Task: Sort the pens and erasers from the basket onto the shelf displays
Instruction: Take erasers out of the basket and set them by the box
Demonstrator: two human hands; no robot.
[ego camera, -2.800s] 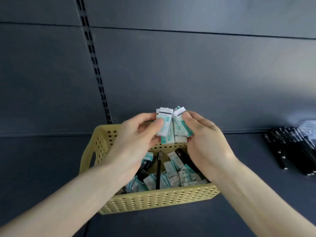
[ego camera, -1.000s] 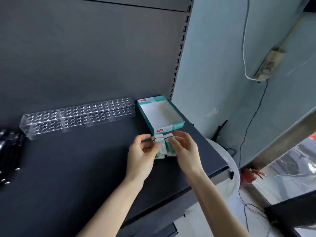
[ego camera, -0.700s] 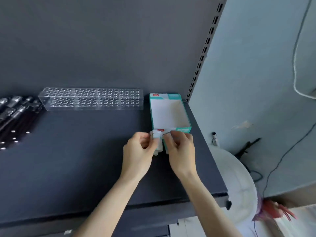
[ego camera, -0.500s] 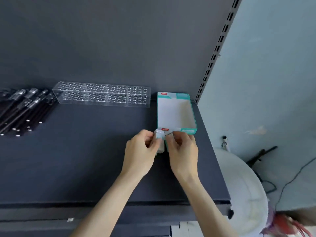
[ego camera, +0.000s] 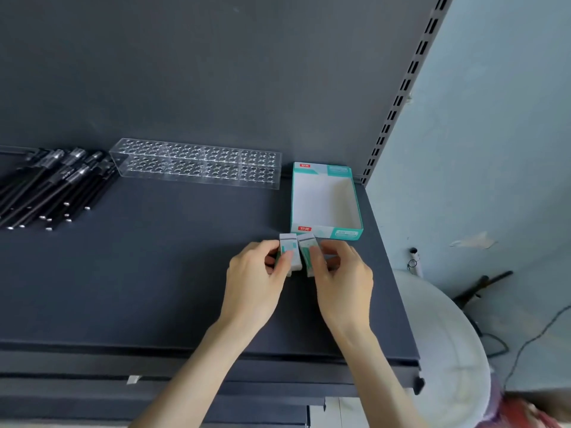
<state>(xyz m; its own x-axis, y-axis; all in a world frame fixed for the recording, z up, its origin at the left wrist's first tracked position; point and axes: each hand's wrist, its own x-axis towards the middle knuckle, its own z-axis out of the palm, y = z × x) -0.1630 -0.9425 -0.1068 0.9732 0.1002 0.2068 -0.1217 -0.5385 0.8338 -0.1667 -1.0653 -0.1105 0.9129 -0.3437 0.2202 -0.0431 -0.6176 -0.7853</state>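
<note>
Over the dark shelf (ego camera: 154, 273), my left hand (ego camera: 256, 282) and my right hand (ego camera: 343, 279) each grip white-and-teal wrapped erasers (ego camera: 292, 250), side by side, just in front of an open white-and-teal cardboard box (ego camera: 324, 199). The box looks empty inside. A clear acrylic pen holder (ego camera: 197, 163) with rows of holes stands against the back panel. A pile of black pens (ego camera: 52, 186) lies at the far left. The basket is out of view.
The shelf ends at right by a slotted upright (ego camera: 398, 97) and a pale blue wall. Below the shelf's right corner is a round white object (ego camera: 445, 341), with cables beyond it. The shelf's front edge (ego camera: 185, 350) runs under my forearms.
The view swung from the yellow basket to the shelf's right end. Both hands carried the erasers from above the basket to just in front of the box, now held slightly apart.
</note>
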